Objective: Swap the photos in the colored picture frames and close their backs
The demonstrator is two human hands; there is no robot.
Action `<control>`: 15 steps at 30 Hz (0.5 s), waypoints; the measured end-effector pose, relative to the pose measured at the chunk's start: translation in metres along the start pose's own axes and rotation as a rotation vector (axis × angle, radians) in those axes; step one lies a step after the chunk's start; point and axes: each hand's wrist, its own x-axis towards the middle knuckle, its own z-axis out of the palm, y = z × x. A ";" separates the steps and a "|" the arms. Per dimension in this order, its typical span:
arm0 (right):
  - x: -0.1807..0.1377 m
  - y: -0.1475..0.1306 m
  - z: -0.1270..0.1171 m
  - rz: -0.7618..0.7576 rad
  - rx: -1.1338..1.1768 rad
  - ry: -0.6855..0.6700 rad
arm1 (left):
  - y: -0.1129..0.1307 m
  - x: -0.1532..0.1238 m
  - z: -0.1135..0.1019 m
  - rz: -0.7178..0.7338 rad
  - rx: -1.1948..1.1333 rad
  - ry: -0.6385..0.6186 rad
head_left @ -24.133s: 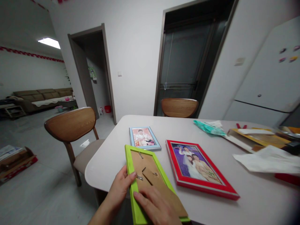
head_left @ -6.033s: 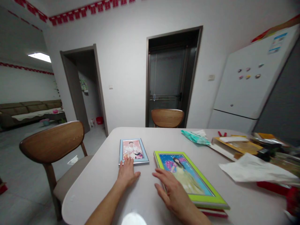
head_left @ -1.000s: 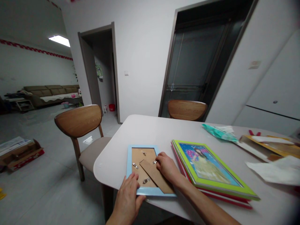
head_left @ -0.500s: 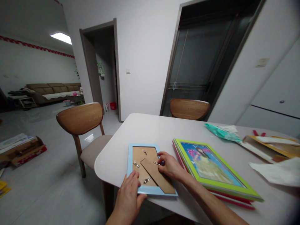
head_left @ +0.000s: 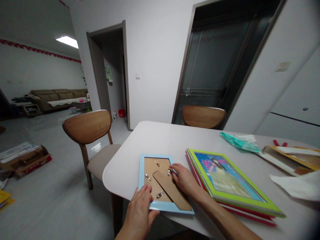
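Blue frame (head_left: 141,170) laid face down on table (head_left: 160,136), by its near edge. Brown board (head_left: 151,166) exposed; four metal clips seen on it. Stand (head_left: 172,191) angled from board's middle toward near right corner.

Near left corner gripped by left hand (head_left: 140,210): fingers spread over the back, thumb set at the near edge. Right-hand clip (head_left: 169,172) touched by fingertips of right hand (head_left: 183,178); fingers bent and kept narrow, but whether clip is pinched or only pressed cannot be told.

Green frame (head_left: 226,178), picture up, stacked on red frame (head_left: 246,211), just right of the blue one; right forearm passed in front of the stack's near left side. Farther right: teal wrapper (head_left: 240,142), yellow envelope (head_left: 300,156), white paper (head_left: 297,186). Wooden chairs placed at left (head_left: 88,125) and far side (head_left: 203,116).
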 end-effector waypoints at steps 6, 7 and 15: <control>-0.022 -0.024 -0.005 0.002 -0.017 -0.034 | -0.001 0.008 0.004 -0.004 -0.080 -0.004; -0.023 -0.028 -0.005 0.003 -0.018 -0.058 | -0.001 0.008 0.004 -0.004 -0.097 0.001; -0.009 -0.031 -0.014 0.023 0.066 -0.013 | -0.001 0.014 0.004 -0.126 -0.368 0.073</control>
